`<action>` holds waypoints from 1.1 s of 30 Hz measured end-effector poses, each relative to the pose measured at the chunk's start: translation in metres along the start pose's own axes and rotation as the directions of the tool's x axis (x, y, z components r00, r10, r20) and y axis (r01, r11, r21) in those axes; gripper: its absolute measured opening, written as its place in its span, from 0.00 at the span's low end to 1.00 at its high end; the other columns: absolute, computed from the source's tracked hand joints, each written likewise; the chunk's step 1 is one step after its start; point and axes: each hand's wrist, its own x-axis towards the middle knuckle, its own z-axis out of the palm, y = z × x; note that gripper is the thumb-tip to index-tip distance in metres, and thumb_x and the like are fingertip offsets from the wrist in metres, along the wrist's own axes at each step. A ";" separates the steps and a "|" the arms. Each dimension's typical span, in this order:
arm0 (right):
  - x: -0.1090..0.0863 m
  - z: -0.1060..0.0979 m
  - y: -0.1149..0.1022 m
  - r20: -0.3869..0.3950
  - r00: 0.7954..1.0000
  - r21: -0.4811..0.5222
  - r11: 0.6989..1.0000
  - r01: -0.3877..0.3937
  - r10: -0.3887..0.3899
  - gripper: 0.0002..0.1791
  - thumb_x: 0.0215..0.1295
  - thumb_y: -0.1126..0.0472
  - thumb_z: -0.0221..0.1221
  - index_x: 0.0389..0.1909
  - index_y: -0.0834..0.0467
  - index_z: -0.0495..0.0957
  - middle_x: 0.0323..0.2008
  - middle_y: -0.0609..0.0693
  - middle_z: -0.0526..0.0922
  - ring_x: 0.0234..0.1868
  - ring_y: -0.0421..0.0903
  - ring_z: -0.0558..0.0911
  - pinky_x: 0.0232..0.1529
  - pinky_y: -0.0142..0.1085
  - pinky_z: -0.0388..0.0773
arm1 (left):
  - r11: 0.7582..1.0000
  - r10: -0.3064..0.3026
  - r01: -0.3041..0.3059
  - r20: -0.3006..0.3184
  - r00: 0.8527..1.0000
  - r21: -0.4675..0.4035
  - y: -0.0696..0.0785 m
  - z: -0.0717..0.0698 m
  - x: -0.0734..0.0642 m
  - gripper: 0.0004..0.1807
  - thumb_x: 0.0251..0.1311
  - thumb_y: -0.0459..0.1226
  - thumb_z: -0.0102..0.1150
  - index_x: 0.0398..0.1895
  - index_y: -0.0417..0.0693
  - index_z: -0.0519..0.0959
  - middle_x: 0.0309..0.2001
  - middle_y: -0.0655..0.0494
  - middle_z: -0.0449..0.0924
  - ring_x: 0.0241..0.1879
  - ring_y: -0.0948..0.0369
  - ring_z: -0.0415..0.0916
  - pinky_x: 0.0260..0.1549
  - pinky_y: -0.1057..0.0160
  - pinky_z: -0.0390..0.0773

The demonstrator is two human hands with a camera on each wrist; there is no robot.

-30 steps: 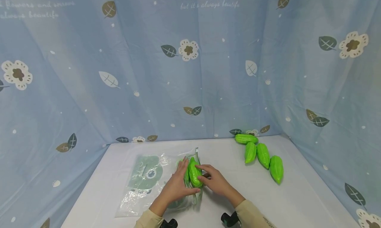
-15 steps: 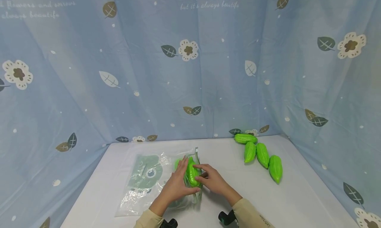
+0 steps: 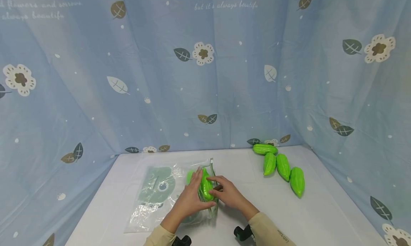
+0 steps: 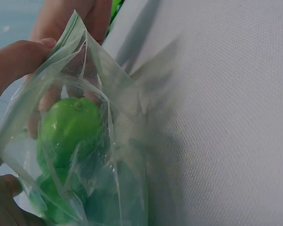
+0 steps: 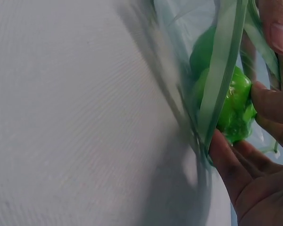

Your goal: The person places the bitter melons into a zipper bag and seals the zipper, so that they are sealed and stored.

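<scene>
We see two hands at work on a clear bag (image 3: 146,215) lying on the white counter (image 3: 239,162), its mouth turned towards the right side. Our left hand (image 3: 189,199) holds that mouth, the thumb at the near part of the rim and the other fingers stretched out over the far part. Our right hand (image 3: 232,194) reaches into the opening, its fingers curved round the end of a ridged green vegetable (image 3: 206,189), which lies just inside the mouth. Beside it, partly behind our left fingers, another green vegetable (image 3: 189,176) sits deeper in the bag. Well apart, towards the right rear, four more are grouped closely: a crosswise vegetable (image 3: 265,149) near the blue cloth (image 3: 160,78), a short vegetable (image 3: 269,164) in front of it, a slanting vegetable (image 3: 283,167) next to that, and an outermost vegetable (image 3: 297,182) nearest us. We wear beige sleeves (image 3: 271,231).
</scene>
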 end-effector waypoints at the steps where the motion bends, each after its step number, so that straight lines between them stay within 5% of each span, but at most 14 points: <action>1: 0.000 0.000 0.000 0.000 1.000 -0.005 1.000 0.001 -0.001 0.28 0.70 0.55 0.64 0.69 0.53 0.73 0.64 0.56 0.74 0.50 0.51 0.85 0.47 0.41 0.84 | 1.000 -0.002 0.002 -0.001 1.000 0.002 0.000 0.000 0.000 0.66 0.49 0.57 0.78 0.83 0.44 0.46 0.82 0.48 0.42 0.79 0.40 0.43 0.59 0.19 0.55; 12: 0.002 0.002 0.001 0.022 1.000 -0.011 1.000 0.000 0.000 0.28 0.71 0.52 0.64 0.69 0.52 0.73 0.64 0.55 0.75 0.51 0.50 0.84 0.47 0.41 0.84 | 0.998 0.032 -0.027 -0.077 0.997 0.064 0.000 0.006 0.000 0.66 0.47 0.58 0.78 0.81 0.37 0.50 0.81 0.43 0.47 0.73 0.39 0.59 0.68 0.24 0.37; 19: 0.003 0.002 0.000 0.020 1.000 -0.009 1.000 0.004 -0.004 0.28 0.71 0.53 0.64 0.69 0.53 0.73 0.63 0.55 0.75 0.51 0.50 0.84 0.46 0.40 0.84 | 1.000 -0.012 0.012 -0.033 0.999 -0.006 0.000 0.003 0.000 0.67 0.49 0.57 0.78 0.82 0.41 0.46 0.82 0.46 0.41 0.73 0.29 0.49 0.71 0.31 0.49; 33: 0.004 0.003 -0.001 0.031 0.999 -0.011 1.000 -0.007 0.007 0.28 0.71 0.51 0.63 0.70 0.52 0.73 0.64 0.55 0.76 0.50 0.49 0.85 0.45 0.40 0.84 | 0.997 -0.063 0.063 0.000 0.998 -0.048 0.002 -0.001 -0.003 0.67 0.50 0.58 0.76 0.83 0.44 0.43 0.82 0.46 0.38 0.74 0.28 0.41 0.65 0.29 0.62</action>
